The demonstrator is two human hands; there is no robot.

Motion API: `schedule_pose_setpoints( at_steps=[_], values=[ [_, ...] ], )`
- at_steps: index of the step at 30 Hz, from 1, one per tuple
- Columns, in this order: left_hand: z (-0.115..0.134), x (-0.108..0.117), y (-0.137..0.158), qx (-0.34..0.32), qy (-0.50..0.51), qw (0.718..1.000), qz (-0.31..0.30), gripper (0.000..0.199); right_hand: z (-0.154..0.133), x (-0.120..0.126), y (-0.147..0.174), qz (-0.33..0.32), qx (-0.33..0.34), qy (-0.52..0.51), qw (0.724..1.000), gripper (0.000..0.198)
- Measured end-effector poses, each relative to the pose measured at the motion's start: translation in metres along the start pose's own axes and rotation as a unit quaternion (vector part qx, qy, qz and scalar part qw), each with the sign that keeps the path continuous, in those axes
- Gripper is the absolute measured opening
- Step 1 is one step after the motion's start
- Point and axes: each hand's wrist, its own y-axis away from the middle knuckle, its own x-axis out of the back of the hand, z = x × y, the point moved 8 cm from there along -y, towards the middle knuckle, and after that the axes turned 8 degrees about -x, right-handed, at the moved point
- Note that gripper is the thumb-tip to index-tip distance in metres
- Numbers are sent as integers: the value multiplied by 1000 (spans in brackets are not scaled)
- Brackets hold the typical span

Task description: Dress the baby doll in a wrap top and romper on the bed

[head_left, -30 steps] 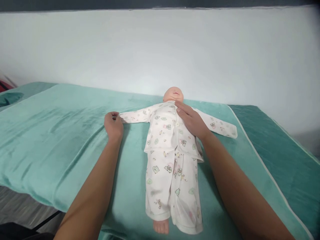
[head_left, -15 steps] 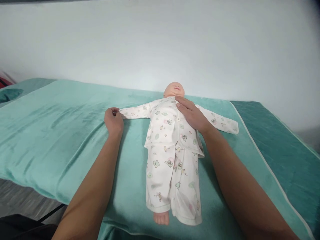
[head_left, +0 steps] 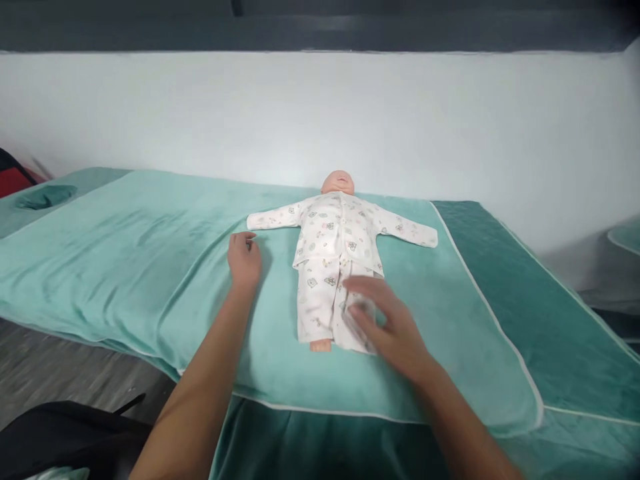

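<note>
The bare left hand (head_left: 245,260) lies low over the mint-green plush blanket (head_left: 200,233), its forearm (head_left: 205,380) slanting up from the bottom edge. Its fingers curl loosely, a gap showing beside the thumb, near the white printed cloth sleeve (head_left: 274,219) of a bald, pink baby doll (head_left: 335,230). The doll lies face-up mid-blanket, arms outspread. The blurred right hand (head_left: 387,320) hovers before its white printed trousers (head_left: 316,300), thumb and fingers parted; contact cannot be told.

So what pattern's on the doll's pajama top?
The pajama top is white with small cartoon prints, clearest in the head view.
</note>
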Motion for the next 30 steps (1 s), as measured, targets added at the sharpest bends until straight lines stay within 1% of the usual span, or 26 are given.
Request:
schedule_pose_setpoints(
  at_steps=[2,4,7,9,11,13,15,17,20,23,26,28,30],
  values=[
    [5,5,17,18,25,999,-34,26,-23,-14,30,-43,23,48,998,29],
    [13,10,41,37,62,995,-75,22,-34,-27,49,-56,26,115,991,31],
    [40,17,90,31,141,977,-159,15,-31,-41,58,-30,-3,206,978,32],
    [63,21,127,0,197,954,-227,15,-26,-46,57,1,-24,244,970,28],
    [83,27,156,-41,206,943,-258,16,-22,-49,54,23,-34,264,964,21],
    [98,34,173,-80,198,942,-258,28,-23,-50,49,39,-29,267,962,16],
    [110,37,181,-117,195,940,-254,44,-30,-47,46,55,-15,248,967,14],
    [121,37,183,-146,195,937,-249,48,-40,-42,43,69,3,210,975,15],
    [132,39,181,-173,192,939,-225,34,-53,-34,43,80,22,174,981,20],
    [137,46,178,-197,197,943,-180,21,-55,-28,49,86,23,174,981,20],
    [135,55,179,-214,193,948,-136,18,-42,-23,61,95,-11,177,980,22],
    [133,59,181,-221,192,949,-116,18,-27,-21,70,103,-51,179,977,27],
    [130,60,183,-219,192,951,-103,17,-11,-20,77,104,-90,165,977,28]
  ],
)
